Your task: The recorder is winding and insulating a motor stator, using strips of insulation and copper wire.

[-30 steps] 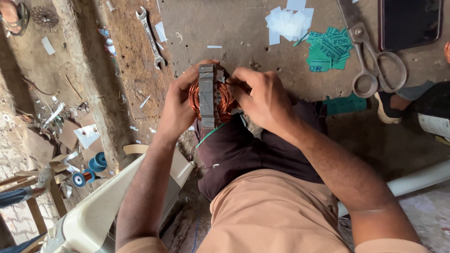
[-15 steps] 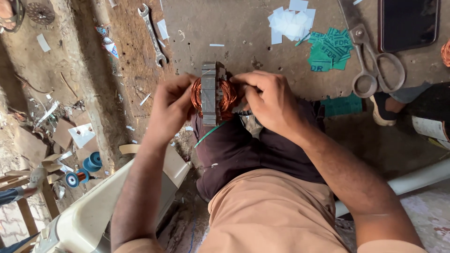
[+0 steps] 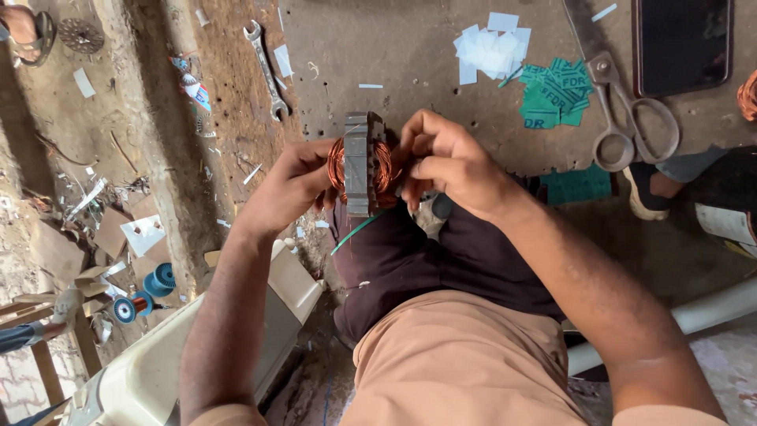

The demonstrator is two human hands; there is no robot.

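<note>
Motor stator [image 3: 363,162], grey core with copper windings, held over your lap above the workbench [image 3: 410,87] | your left hand [image 3: 293,188] grips its left winding side | your right hand [image 3: 449,162] pinches the right side, fingers curled on the copper | scissors [image 3: 623,118] and wrench [image 3: 266,69] lie well apart on the bench

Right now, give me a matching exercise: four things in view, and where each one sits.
Things:
1. stator with copper windings
2. spanner
3. scissors
4. blue wire spools

Places:
A. top right, beside green paper pieces
B. lower left, on the littered floor
C. between left hand and right hand
D. top, left of centre, on the ground

Pairs: 1-C, 2-D, 3-A, 4-B
</note>
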